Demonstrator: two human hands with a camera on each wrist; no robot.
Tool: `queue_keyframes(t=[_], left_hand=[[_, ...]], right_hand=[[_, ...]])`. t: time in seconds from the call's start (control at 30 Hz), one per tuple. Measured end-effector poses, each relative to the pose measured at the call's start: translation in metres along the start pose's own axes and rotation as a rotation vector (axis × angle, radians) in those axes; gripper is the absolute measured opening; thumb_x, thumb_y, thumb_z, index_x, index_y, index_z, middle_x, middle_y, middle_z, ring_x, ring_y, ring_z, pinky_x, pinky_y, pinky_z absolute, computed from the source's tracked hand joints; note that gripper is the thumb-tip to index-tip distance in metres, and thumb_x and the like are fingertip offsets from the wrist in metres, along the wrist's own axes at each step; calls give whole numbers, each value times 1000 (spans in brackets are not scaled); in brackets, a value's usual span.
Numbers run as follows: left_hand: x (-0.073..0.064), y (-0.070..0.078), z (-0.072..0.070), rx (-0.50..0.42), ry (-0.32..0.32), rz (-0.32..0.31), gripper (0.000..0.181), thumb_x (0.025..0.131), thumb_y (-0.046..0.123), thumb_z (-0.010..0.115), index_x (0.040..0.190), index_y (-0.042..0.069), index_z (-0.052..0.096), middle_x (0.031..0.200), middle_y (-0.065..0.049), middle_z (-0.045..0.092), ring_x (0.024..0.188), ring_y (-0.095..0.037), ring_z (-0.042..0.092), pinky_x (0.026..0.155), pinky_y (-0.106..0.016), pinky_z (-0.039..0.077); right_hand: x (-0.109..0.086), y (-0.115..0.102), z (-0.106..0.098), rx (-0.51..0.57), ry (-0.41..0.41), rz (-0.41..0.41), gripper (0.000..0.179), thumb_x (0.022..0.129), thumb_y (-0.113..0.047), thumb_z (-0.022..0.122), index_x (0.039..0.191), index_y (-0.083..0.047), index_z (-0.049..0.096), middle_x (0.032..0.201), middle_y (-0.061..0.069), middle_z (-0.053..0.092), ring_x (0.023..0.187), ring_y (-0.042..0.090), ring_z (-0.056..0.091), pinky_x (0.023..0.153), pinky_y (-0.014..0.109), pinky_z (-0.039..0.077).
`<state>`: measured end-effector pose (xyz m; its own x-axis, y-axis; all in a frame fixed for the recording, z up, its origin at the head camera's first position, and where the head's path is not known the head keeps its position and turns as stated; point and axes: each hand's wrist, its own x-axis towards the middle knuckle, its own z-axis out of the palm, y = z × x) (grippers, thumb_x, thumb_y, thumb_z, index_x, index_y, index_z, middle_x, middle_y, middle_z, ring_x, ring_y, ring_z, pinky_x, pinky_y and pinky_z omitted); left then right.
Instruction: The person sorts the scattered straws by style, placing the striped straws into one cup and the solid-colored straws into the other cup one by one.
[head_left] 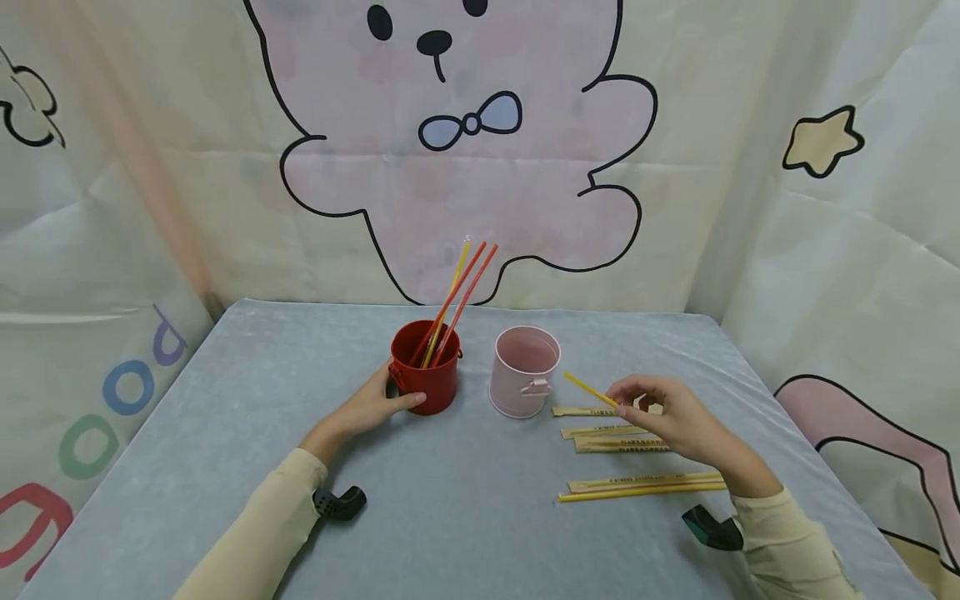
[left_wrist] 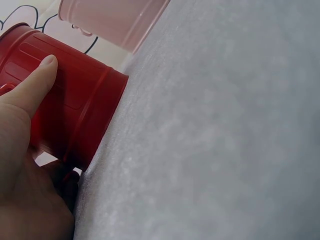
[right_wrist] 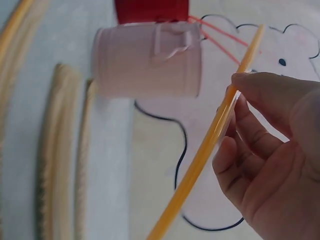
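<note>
A small red bucket (head_left: 437,387) stands upright on the cloth, with two red straws (head_left: 474,287) and a yellow straw (head_left: 459,271) leaning in it. My left hand (head_left: 372,398) holds this bucket by its near left side, the thumb (left_wrist: 40,82) lying along its wall. To its right is a pale pink bucket (head_left: 517,379), also upright. Just right of the pink bucket, my right hand (head_left: 675,414) pinches a yellow straw (right_wrist: 207,142) between thumb and fingers, raised above the table and slanting. Its upper end points toward the pink bucket in the head view.
Beneath and near the right hand lie several paper-wrapped straws (head_left: 622,445) in rows. Closer to the front, a yellow straw (head_left: 637,493) lies beside another wrapped straw (head_left: 645,481). Grey-blue cloth (head_left: 480,517) covers the table, and a printed curtain (head_left: 690,208) hangs behind it.
</note>
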<state>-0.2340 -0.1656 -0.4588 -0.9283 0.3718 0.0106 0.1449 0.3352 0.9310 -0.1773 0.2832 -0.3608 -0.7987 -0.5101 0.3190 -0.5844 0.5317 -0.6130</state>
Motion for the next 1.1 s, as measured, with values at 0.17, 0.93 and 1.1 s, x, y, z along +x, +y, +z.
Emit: queue_keyframes(t=[0.17, 0.93, 1.1], left_hand=[[0, 0, 0, -14, 0, -2, 82, 94, 32, 72, 159, 18, 24, 163, -8, 32, 153, -32, 24, 123, -65, 20], [-1, 2, 0, -28, 0, 14, 82, 94, 31, 72, 159, 19, 24, 164, -6, 32, 154, -31, 23, 124, -64, 18], [-1, 1, 0, -29, 1, 10, 82, 93, 31, 72, 159, 19, 24, 163, -6, 33, 153, -31, 24, 123, -64, 20]], right_hand=[[14, -12, -1, 67, 25, -25, 19, 92, 5, 67, 108, -4, 71, 100, -18, 68, 82, 4, 61, 73, 20, 52], [76, -53, 23, 535, 103, -137, 28, 94, 11, 60, 107, -12, 69, 97, -8, 70, 85, 7, 65, 77, 19, 55], [88, -60, 31, 658, 134, -151, 29, 94, 12, 58, 106, -12, 69, 95, -6, 71, 84, 10, 65, 78, 22, 57]])
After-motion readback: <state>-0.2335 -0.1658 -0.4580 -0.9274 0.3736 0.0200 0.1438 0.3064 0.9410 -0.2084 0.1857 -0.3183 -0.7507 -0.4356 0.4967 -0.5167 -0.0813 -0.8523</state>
